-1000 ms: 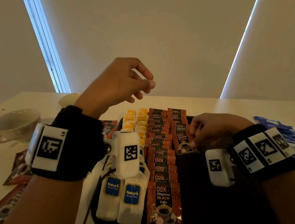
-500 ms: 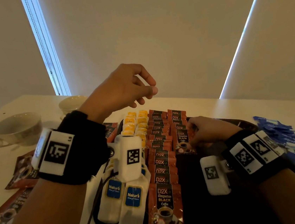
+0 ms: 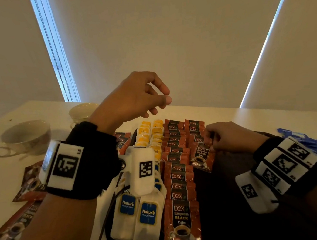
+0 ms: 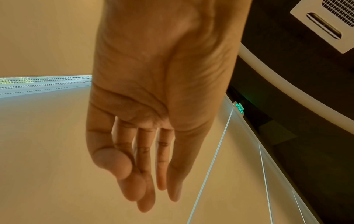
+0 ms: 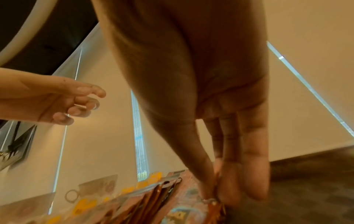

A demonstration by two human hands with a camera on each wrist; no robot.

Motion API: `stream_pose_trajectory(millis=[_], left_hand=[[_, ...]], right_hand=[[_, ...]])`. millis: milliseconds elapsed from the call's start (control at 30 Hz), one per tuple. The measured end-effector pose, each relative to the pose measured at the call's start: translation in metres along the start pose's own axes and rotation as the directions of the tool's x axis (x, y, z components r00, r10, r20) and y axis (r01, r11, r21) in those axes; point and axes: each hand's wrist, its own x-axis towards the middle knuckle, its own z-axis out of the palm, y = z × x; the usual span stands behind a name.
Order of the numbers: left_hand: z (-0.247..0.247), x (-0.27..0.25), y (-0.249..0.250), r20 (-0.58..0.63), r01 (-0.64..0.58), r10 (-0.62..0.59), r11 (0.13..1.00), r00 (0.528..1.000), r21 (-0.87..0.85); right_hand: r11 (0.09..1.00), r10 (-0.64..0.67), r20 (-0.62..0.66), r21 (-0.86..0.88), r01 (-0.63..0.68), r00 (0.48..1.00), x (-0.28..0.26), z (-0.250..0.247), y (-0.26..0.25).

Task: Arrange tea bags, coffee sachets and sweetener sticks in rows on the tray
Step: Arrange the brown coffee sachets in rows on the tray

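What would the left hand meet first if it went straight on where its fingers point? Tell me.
Nothing nearby: the left hand hangs empty above the tray, clear of the coffee sachets; only the window blind lies ahead, apparently well beyond reach.

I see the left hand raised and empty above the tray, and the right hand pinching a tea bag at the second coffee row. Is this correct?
One detail is wrong. The right hand pinches a coffee sachet, not a tea bag; the head view shows its D2X Black Coffee print. The rest holds: the left hand is raised and empty above the tray.
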Motion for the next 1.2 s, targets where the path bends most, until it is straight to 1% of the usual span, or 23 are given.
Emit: stream_pose_trajectory(millis=[67,133,200,300,367,567,767,900,1000,1100,1200], left_hand=[[-0.001,0.000,-0.001,-0.005,0.003,-0.003,1.000,1.000,0.000],[-0.003,0.000,-0.001,-0.012,0.003,-0.003,1.000,1.000,-0.001],[-0.005,0.000,-0.001,-0.022,0.002,-0.003,1.000,1.000,-0.013],[-0.008,-0.001,-0.001,-0.040,-0.005,0.004,1.000,0.999,-0.022],[-0.010,-0.002,-0.001,-0.051,-0.007,0.006,1.000,0.999,-0.025],[-0.017,-0.003,-0.001,-0.067,0.001,-0.002,1.000,0.998,-0.008],[-0.033,-0.008,-0.001,-0.145,-0.010,0.011,1.000,0.989,0.010],[-0.045,-0.014,-0.001,-0.199,-0.018,0.026,0.999,0.980,0.043],[-0.056,-0.018,0.003,-0.249,-0.033,0.048,0.997,0.967,0.066],[-0.058,-0.019,0.005,-0.275,-0.025,0.052,0.995,0.960,0.100],[-0.051,-0.016,0.006,-0.255,0.010,0.021,0.992,0.967,0.122]], right_hand=[[0.998,-0.025,0.022,-0.061,0.027,0.999,0.001,0.000,-0.001],[0.992,-0.040,0.077,-0.117,0.049,0.996,0.003,0.001,-0.003],[0.990,-0.066,0.100,-0.115,0.078,0.993,0.005,0.002,-0.003],[0.990,-0.105,0.056,-0.088,0.110,0.993,0.008,0.003,-0.003],[0.987,-0.120,0.044,-0.100,0.124,0.992,0.012,0.003,-0.005],[0.989,-0.080,0.066,-0.116,0.087,0.995,0.016,0.003,-0.004],[0.993,-0.079,0.087,-0.076,0.085,0.993,0.018,0.005,-0.002],[0.997,-0.071,0.034,0.000,0.071,0.997,0.017,-0.001,0.002],[0.991,-0.071,-0.060,0.113,0.077,0.996,0.005,-0.016,0.001],[0.949,-0.103,-0.144,0.281,0.141,0.984,-0.015,-0.029,-0.009],[0.904,-0.167,-0.136,0.374,0.206,0.977,-0.034,-0.041,-0.020]])
